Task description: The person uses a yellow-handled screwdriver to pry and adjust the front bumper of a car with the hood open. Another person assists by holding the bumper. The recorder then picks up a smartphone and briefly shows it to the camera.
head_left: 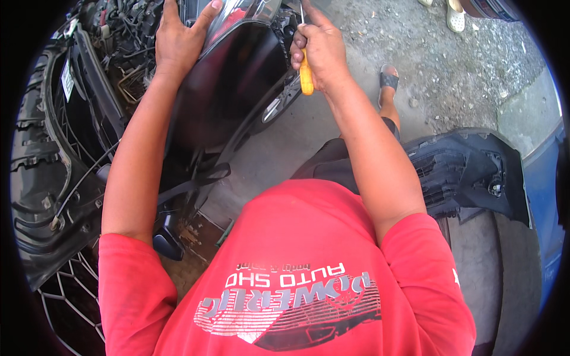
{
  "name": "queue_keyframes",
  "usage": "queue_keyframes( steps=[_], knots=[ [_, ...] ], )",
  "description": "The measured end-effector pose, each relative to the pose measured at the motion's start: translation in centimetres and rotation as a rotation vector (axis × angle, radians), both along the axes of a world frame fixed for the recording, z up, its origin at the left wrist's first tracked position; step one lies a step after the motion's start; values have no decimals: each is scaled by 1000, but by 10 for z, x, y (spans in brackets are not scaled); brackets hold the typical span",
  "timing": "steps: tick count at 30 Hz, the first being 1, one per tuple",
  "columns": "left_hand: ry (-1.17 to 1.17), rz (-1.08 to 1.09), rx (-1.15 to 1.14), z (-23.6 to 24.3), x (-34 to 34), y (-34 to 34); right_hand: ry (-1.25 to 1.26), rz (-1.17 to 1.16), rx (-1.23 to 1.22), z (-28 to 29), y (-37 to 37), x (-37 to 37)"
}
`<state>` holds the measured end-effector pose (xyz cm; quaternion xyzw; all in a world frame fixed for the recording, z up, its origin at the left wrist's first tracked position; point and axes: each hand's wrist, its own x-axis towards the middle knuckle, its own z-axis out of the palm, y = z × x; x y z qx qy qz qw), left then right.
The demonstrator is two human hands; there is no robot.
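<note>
stony ground (439,89) lies beside the black car (228,89). from afar, my right hand (323,50) grips a yellow screwdriver (306,77) near the lamp (252,12); my left hand (178,44) spreads its fingers there. if i slip, the lamp could get scratched.

At right, a black plastic bumper cover (466,163) is shown, flanked by a blue surface (544,196); above it, gravel (439,77) is strewn, and a white perforated clog (455,21) is seen near the upper edge.
</note>
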<state>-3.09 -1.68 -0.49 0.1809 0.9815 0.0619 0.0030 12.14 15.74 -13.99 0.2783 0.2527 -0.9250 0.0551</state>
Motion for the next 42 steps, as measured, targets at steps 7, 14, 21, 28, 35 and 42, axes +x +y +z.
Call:
queue_keyframes(
  steps=[7, 14, 21, 28, 35, 42],
  knots=[
    [42, -61, -49, -10, -10, -13, -47, 265, 435, -1, 50, -6],
    [-32, 42, -91, -5, -7, -7, 152, 616, 1195, 3, 37, 20],
    [-20, -8, -15, 1, 0, 0, 250, 576, 1309, -14, 26, 20],
    [-2, -6, -47, -1, 1, -2, 218, 530, 1328, -12, 14, 14],
    [17, -32, -30, -4, -1, -5, 198, 596, 1236, -14, 13, 8],
    [-9, -43, -11, -3, -1, -1, 320, 284, 1162, -38, -10, 7]
  ],
)
